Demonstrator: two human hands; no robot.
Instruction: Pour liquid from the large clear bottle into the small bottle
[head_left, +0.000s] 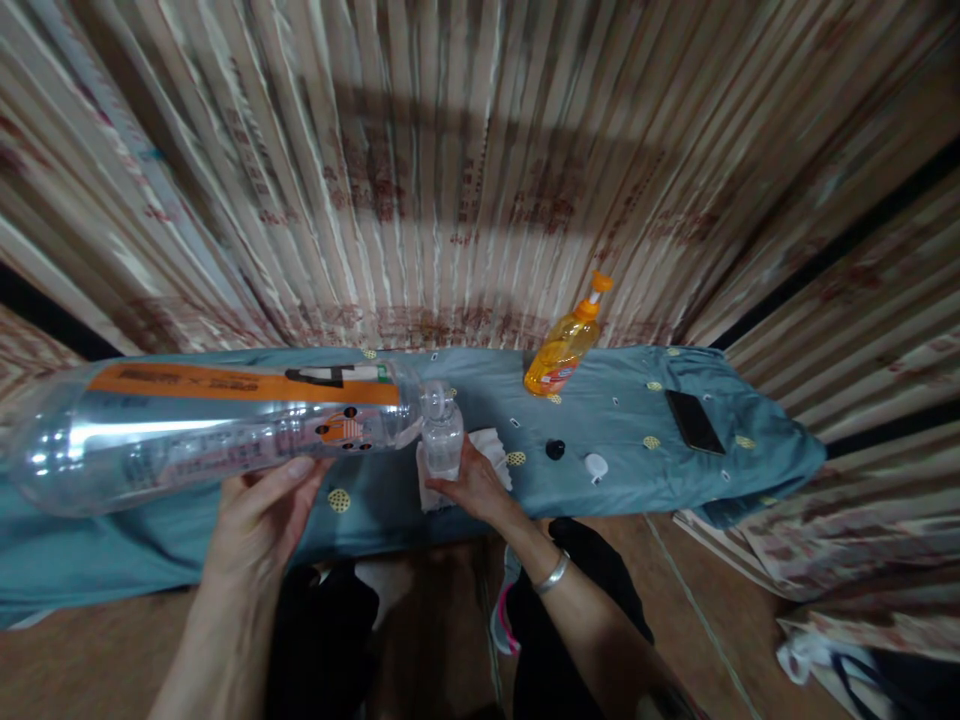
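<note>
Decanting, apparently: left hand (pixel 274 500) grips large bottle (pixel 217 425), near-horizontal, left of small bottle (pixel 444 445), necks meeting; right hand (pixel 478 482) grasps the latter (tissue (pixel 492 450) beneath). Next calls for steady alignment.

Left hand (pixel 271 502), right hand (pixel 478 486) curled

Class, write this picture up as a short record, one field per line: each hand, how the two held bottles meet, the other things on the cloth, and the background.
Left hand: holds large clear bottle from below
Right hand: holds small clear bottle; bracelet on wrist
Bottle necks: close together, large bottle nearly horizontal; contact unclear
Near small bottle: white tissue
Cloth: blue-green, yellow motifs
Also on cloth: orange pump bottle, small black item, small white item, dark phone-like slab
Background: patterned curtain
</note>
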